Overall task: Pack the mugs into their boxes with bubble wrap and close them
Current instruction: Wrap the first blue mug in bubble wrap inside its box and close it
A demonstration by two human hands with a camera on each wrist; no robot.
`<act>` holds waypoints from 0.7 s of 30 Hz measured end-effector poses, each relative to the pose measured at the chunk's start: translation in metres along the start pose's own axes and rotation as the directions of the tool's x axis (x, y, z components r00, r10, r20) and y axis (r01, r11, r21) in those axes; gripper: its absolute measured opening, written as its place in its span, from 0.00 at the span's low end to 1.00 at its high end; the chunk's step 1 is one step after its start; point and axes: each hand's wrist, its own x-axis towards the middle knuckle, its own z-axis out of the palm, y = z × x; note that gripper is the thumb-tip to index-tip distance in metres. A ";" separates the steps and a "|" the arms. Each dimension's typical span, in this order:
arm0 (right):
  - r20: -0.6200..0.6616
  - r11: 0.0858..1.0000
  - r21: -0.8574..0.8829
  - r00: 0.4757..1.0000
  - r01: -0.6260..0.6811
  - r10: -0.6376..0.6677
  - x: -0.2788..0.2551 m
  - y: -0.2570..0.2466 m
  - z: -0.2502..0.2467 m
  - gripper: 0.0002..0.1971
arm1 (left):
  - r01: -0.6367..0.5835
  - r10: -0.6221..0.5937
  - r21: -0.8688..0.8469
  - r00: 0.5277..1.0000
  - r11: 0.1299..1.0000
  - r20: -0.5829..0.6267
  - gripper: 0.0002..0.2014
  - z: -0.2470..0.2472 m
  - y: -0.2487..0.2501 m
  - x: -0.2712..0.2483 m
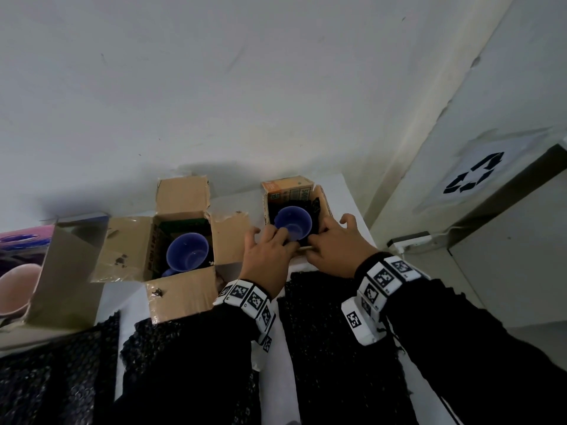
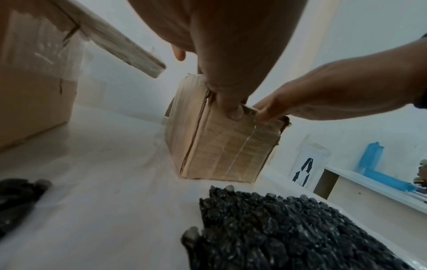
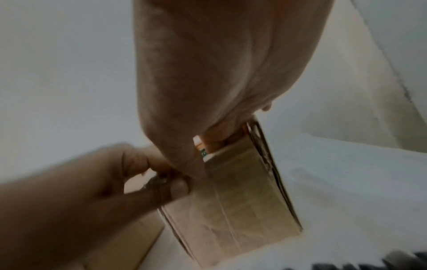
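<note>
A small cardboard box (image 1: 322, 200) stands at the back right of the white table, holding a blue mug (image 1: 293, 223) upright with black bubble wrap around it. My left hand (image 1: 271, 239) and right hand (image 1: 329, 236) both grip the box's near wall, fingers curled over the rim and thumbs outside. In the left wrist view my left thumb (image 2: 233, 110) presses on the small box (image 2: 219, 146), with the right hand (image 2: 323, 95) beside it. The right wrist view shows the left hand (image 3: 92, 191) pinching the box (image 3: 242, 201) at its near corner. A second blue mug (image 1: 187, 252) sits in the larger open box (image 1: 181, 197).
A third open box (image 1: 61, 271) with a pink mug (image 1: 15, 286) lies at the far left. Black bubble wrap sheets (image 1: 331, 348) cover the table's near side. A cabinet with a recycling sign (image 1: 474, 176) stands to the right, and a wall runs close behind the boxes.
</note>
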 end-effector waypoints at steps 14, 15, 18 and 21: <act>-0.294 0.996 -0.088 0.956 -0.016 -0.010 0.023 0.003 -0.007 0.14 | 0.082 -0.081 -0.041 0.996 0.996 0.026 0.11 0.003 -0.015 0.004; -0.332 1.000 -0.016 0.943 0.008 -0.013 0.020 0.000 -0.004 0.16 | 0.088 -0.086 -0.062 0.996 0.994 0.034 0.15 0.004 -0.016 0.002; -0.229 0.988 0.135 0.973 0.075 -0.042 0.013 -0.005 0.008 0.23 | 0.083 -0.079 -0.094 0.996 0.992 0.043 0.24 0.005 -0.020 -0.003; -0.223 0.984 0.163 0.974 0.068 -0.030 0.010 -0.002 0.015 0.18 | 0.076 -0.077 -0.125 0.997 0.989 -0.005 0.23 0.007 -0.023 -0.004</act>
